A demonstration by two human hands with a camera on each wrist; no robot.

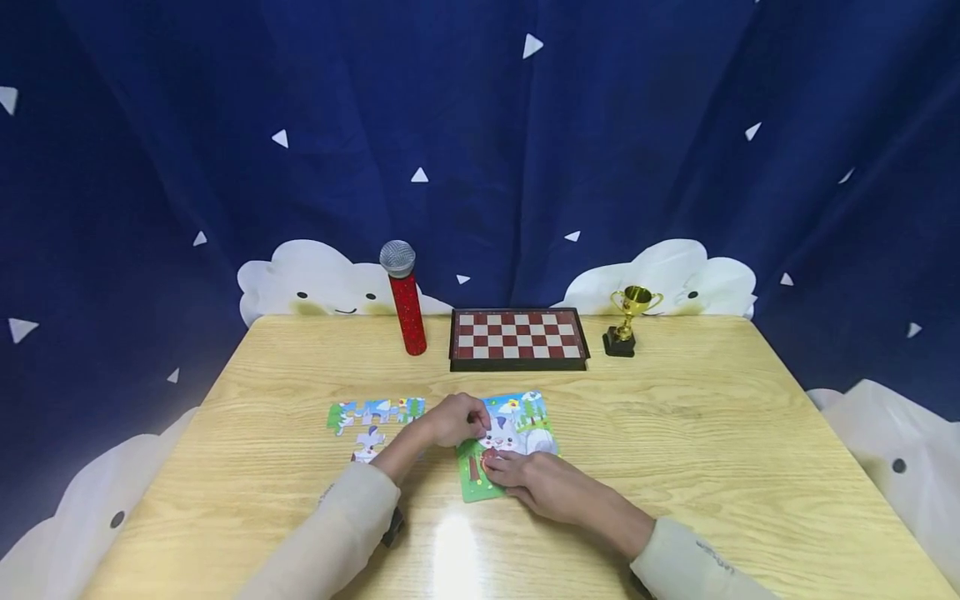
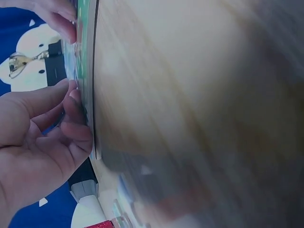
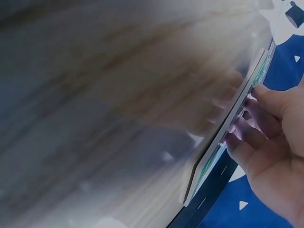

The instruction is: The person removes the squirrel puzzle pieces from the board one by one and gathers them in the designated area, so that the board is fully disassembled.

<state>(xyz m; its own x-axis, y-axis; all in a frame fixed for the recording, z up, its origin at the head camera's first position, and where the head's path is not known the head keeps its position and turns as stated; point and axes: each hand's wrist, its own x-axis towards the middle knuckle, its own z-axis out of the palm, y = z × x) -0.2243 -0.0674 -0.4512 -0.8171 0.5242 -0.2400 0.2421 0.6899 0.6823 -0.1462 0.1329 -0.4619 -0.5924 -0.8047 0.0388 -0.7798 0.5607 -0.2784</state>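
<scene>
A jigsaw puzzle board (image 1: 536,410) with a cartoon animal picture lies on the wooden table, in front of the person. My left hand (image 1: 455,419) is over its left part; in the left wrist view the thumb and forefinger tips meet close over the board, pinching what looks like a puzzle piece, mostly hidden by the fingers. From the lower right, my right hand (image 1: 542,482) rests its fingertips on the board's lower middle, and the right wrist view shows those fingers (image 3: 247,130) touching the picture. Several loose puzzle pieces (image 1: 370,439) lie left of the board, partly behind the left forearm.
Behind the board sits a red and white checkered game board (image 1: 519,364) with a black frame. A red toy microphone (image 1: 407,312) stands at its left, and a gold trophy cup (image 1: 626,321) on a black base at its right. A blue curtain (image 1: 480,125) hangs behind the table.
</scene>
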